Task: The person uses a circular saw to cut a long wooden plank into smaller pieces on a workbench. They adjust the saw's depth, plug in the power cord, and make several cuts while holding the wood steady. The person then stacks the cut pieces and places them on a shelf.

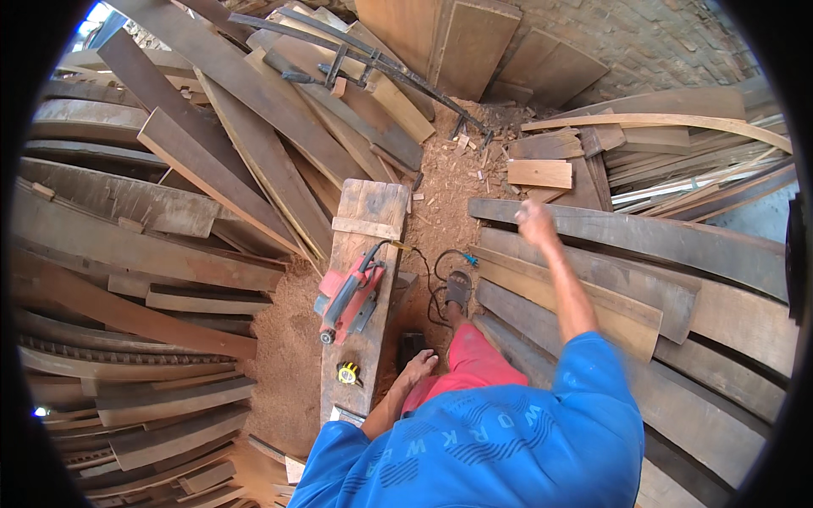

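Observation:
My right hand (535, 223) is stretched out over the near end of a long grey-brown plank (627, 230) on the right. Its fingers are closed and slightly blurred, and whatever they may hold is hidden. My left hand (418, 367) lies loosely by my thigh, beside the workbench, with nothing visible in it. On the narrow wooden bench (373, 203) rests a red and grey electric hand planer (351, 298), its dark cord running off toward the floor. A yellow and black tape measure (348, 372) sits on the bench nearer to me.
Stacked boards (144, 229) fill the left side, and more planks (576, 288) lie in layers on the right. A black metal frame (364, 59) leans over boards at the back. Shavings cover the floor (284, 364). The cord (434, 296) loops near my sandalled foot (458, 289).

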`<act>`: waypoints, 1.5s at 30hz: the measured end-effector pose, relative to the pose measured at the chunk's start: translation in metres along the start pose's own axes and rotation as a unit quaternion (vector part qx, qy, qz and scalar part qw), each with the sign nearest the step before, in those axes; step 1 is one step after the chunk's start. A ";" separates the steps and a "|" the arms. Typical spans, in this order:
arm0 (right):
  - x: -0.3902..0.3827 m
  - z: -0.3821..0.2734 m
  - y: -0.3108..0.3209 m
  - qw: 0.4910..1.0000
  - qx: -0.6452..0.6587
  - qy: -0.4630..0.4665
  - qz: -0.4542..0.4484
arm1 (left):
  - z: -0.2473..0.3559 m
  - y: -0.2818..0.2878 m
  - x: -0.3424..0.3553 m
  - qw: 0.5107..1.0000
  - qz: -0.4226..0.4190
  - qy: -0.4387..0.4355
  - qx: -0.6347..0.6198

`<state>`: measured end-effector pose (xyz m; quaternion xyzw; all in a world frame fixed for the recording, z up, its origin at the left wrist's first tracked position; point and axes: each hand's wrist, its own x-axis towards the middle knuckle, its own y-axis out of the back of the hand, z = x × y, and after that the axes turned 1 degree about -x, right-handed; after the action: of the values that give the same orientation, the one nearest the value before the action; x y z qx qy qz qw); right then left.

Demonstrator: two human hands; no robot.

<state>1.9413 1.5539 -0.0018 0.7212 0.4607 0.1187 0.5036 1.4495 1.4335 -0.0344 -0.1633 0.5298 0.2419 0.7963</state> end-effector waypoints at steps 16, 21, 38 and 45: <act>-0.271 -0.037 -0.130 0.946 -0.022 0.041 -0.322 | -0.110 -0.021 -0.066 0.993 -0.094 -0.068 0.020; -0.298 -0.028 -0.146 0.951 -0.037 0.038 -0.304 | -0.189 -0.031 -0.061 0.967 -0.126 -0.218 -0.030; -0.412 -0.316 -0.222 0.784 -0.159 0.469 -0.375 | -0.343 -0.082 -0.201 0.804 0.286 -0.141 -0.503; -0.479 -0.391 -0.267 0.647 -0.313 0.568 -0.402 | -0.395 -0.123 -0.272 0.433 0.775 0.020 -0.461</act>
<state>1.2854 1.4379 0.0972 0.0562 0.8367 0.4279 0.3370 1.1283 1.0692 0.0650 -0.0321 0.2605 0.9623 0.0716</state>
